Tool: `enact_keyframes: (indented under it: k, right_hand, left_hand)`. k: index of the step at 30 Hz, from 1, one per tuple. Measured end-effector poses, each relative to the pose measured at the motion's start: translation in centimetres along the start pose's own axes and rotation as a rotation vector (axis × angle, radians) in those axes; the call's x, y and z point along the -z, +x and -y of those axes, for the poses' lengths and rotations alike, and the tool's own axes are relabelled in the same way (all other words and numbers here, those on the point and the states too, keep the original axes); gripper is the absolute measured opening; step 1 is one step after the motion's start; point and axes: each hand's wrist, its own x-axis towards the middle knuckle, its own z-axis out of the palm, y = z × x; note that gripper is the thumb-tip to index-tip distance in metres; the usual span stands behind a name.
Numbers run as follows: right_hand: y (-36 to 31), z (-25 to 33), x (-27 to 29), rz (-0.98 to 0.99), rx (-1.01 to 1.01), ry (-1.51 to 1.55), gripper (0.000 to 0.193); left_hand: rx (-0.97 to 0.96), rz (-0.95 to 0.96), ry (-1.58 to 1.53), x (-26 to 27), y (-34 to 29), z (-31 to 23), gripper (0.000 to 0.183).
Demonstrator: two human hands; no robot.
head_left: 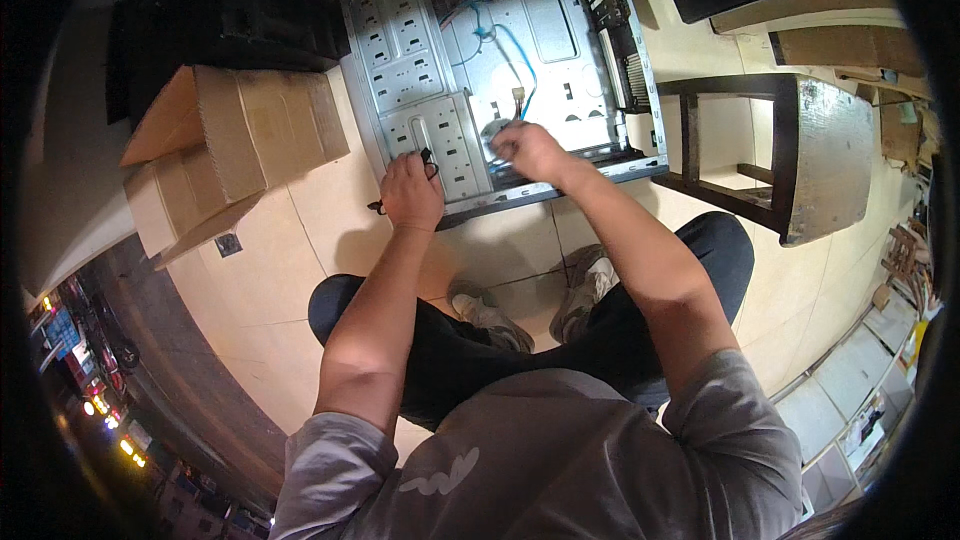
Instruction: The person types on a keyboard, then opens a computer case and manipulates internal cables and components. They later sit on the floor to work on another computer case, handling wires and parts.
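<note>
An opened computer case (548,48) lies on its side on the floor in front of me, its bare metal inside facing up. My left hand (412,192) is closed on a small black tool (431,166) with a ring-like end, at the case's near left edge over the drive bay cage (455,140). Fingers hide most of that tool, so its kind does not show. My right hand (532,152), slightly blurred, is curled closed inside the case near its front edge. Into its fingers run cables (531,85), one blue, with a pale connector (518,96) just above.
An open cardboard box (290,130) stands left of the case, near a dark case-like object (240,15). To the right is a dark wooden stool (825,160) on its side. My knees and shoes (590,290) are close to the case's near side, on the tiled floor (250,270).
</note>
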Motion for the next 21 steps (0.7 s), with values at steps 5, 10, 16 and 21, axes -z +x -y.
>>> enact_keyframes:
  k: [5, 10, 16, 21]
  right_hand:
    - [3.4, 0.1, -3.1, 0.493, -0.094, -0.478, 0.021]
    - [4.1, -1.0, -3.8, 0.556, 0.076, -0.649, 0.023]
    - [4.0, -2.1, -3.6, 0.589, 0.458, -0.812, 0.019]
    - [3.9, -2.3, -3.3, 0.592, 0.605, -0.891, 0.018]
  left_hand:
    - [-0.01, -0.028, -0.041, -0.4, -0.1, 0.4, 0.022]
    - [-0.005, -0.014, -0.059, 0.2, 0.0, -0.1, 0.022]
    - [-0.024, -0.052, -0.073, -0.4, -0.2, 0.5, 0.023]
    - [-0.064, -0.083, -0.047, -0.3, 0.1, 0.5, 0.023]
